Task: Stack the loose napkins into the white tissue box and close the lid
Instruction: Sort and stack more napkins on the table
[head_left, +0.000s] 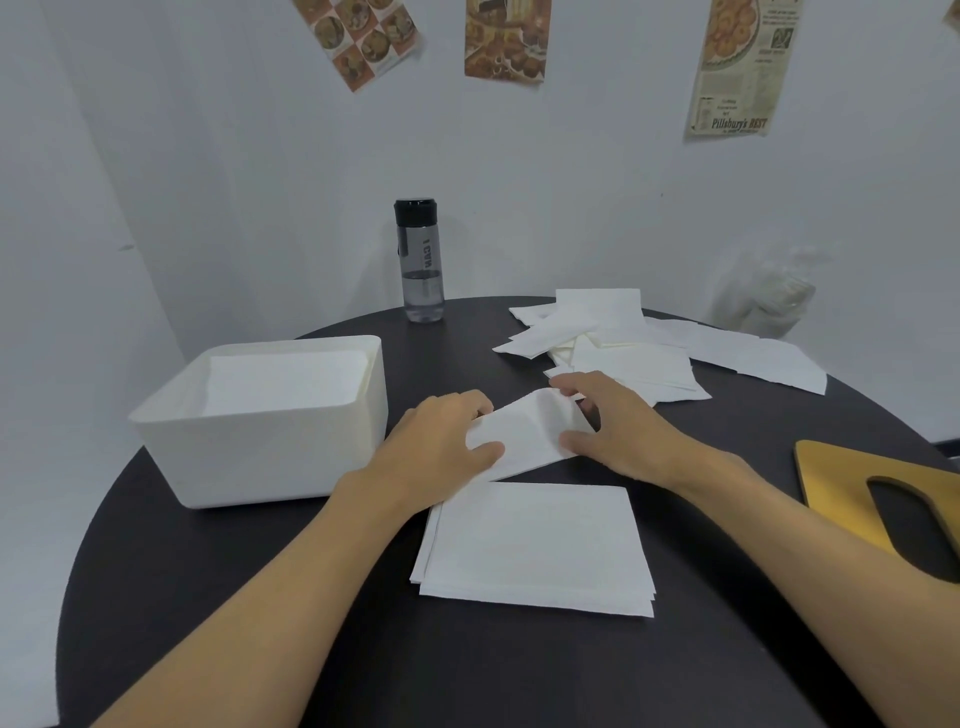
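Looking down, my left hand and right hand both pinch one napkin just right of the part-filled white tissue box; I judge I'm flattening it, and next must lay it square on the neat stack, all on a dark round table against a white postered wall.

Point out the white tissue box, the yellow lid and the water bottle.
white tissue box (249, 457), head view, front wall.
yellow lid (836, 467), head view, surface left of its slot.
water bottle (422, 270), head view, clear body.
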